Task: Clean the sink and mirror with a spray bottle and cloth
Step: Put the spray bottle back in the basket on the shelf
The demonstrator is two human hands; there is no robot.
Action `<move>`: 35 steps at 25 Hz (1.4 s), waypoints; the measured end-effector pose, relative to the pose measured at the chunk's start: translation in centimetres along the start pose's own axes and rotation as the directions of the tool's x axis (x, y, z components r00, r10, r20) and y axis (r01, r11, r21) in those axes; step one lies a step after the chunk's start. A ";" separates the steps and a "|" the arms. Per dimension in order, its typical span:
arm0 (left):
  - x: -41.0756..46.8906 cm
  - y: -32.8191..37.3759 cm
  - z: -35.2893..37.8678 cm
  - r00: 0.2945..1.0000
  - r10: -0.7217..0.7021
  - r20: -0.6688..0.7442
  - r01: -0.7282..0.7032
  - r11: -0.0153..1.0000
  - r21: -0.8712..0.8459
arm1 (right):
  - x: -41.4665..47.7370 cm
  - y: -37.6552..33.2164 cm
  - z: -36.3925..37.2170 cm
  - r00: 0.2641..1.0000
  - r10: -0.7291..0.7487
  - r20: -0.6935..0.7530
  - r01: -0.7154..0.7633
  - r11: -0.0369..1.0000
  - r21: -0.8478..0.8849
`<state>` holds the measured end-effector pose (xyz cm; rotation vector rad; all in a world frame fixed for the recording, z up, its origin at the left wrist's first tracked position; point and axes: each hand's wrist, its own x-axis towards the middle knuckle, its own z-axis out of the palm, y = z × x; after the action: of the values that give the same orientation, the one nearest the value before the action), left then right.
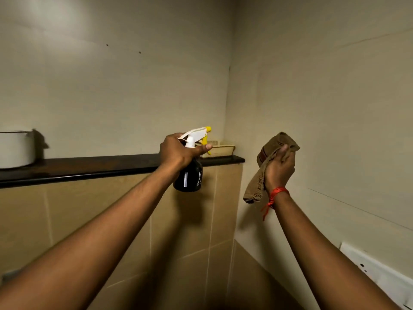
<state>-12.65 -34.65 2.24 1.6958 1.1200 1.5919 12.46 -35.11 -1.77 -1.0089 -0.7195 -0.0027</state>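
Black and rounded, the bottle (188, 179) with a white-and-yellow trigger head hangs in the left hand (178, 153), fingers wrapped round its neck. The right hand (279, 168) grips a limp, crumpled brown cloth (261, 173) near the wall. Behind them runs a dark glossy ledge (89, 167) carrying a white basin (15, 149) and a beige basket (221, 149).

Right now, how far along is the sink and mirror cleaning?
Nothing looks cleaned yet. In hand: left hand grips the spray bottle, right hand holds the brown cloth. Left: the white sink at the frame's edge; no mirror in view.
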 end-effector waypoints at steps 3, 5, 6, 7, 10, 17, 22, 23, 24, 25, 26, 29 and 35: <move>8.8 0.1 2.8 0.999 0.035 0.006 -0.035 0.999 -0.038 | 2.2 2.8 3.6 0.993 -0.089 0.077 0.087 0.996 0.027; 14.6 0.3 5.2 0.996 0.089 0.025 -0.088 0.995 -0.038 | 3.5 4.9 5.7 0.981 -0.136 0.136 0.130 0.990 0.050; 17.4 0.1 6.8 0.993 0.113 0.035 -0.111 0.992 -0.054 | 4.4 6.1 6.9 0.975 -0.158 0.159 0.150 0.987 0.062; 20.0 -0.6 8.4 0.991 0.128 0.044 -0.125 0.989 -0.075 | 5.4 7.2 8.2 0.968 -0.180 0.175 0.171 0.983 0.069; 25.9 -4.2 12.9 0.989 0.139 0.057 -0.134 0.987 -0.093 | 8.8 10.2 12.1 0.955 -0.200 0.220 0.177 0.977 0.122; 34.2 -15.1 16.8 0.998 0.062 -0.008 -0.062 0.998 -0.008 | 15.0 18.3 18.8 0.952 -0.159 0.260 0.168 0.986 -0.012; 36.7 -18.9 17.0 0.999 0.022 -0.024 -0.021 0.999 0.033 | 15.7 20.8 20.7 0.942 -0.160 0.296 0.149 0.987 0.061; 36.9 -19.3 17.2 1.000 0.019 -0.023 -0.018 0.999 0.043 | 15.8 21.1 21.1 0.939 -0.164 0.301 0.154 0.986 0.058; 37.0 -19.7 17.3 1.000 0.027 -0.013 -0.026 0.997 0.066 | 15.8 21.3 21.5 0.937 -0.158 0.311 0.154 0.987 0.037; 37.0 -19.9 17.5 0.999 0.035 0.008 -0.036 0.994 0.101 | 15.8 21.4 21.9 0.935 -0.151 0.322 0.154 0.988 0.014; 36.9 -19.9 17.5 0.999 0.037 0.026 -0.040 0.990 0.137 | 15.7 21.3 22.2 0.934 -0.140 0.329 0.152 0.988 -0.011; 35.8 -18.6 16.3 0.993 0.114 -0.034 -0.101 0.958 0.267 | 15.5 20.3 22.7 0.923 -0.098 0.372 0.121 0.992 -0.039; 30.3 -9.9 15.9 0.840 0.241 0.487 -0.370 0.910 0.187 | 16.5 15.0 21.3 0.823 0.308 0.477 -0.401 0.910 0.104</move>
<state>-0.59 -1.52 7.25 2.3851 0.8820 1.1388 18.40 -5.18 2.67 -0.9436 -0.9208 0.6442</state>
